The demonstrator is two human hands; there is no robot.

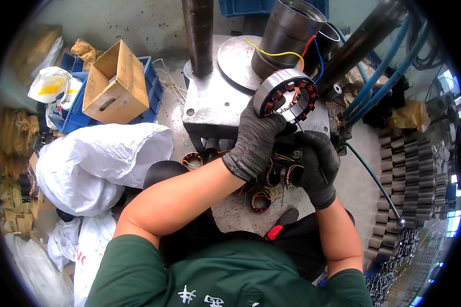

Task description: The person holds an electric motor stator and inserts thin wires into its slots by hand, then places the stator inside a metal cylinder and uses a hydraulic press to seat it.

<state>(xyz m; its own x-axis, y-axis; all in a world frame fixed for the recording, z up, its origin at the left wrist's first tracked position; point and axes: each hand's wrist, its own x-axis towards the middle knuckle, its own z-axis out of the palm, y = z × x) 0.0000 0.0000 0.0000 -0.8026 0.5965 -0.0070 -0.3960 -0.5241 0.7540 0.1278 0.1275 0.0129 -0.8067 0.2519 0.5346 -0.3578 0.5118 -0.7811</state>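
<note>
Dark-green cloth shirt (235,273) sits nearest, black ribbed-gloved left hand (258,127) gripping silvery ring-shaped metal stator (268,94) above flat grey metal table (210,102), black-gloved right hand (318,159) curled round thin metal rod (300,127).

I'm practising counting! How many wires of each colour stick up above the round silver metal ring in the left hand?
Thin, curved yellow wire: 1
Short red wire: 1
Thin blue wire: 1
Total above the round silver metal ring: 3

A silver stator ring (265,92), red-brown inside, tilts beside a thin rod (300,128).
</note>
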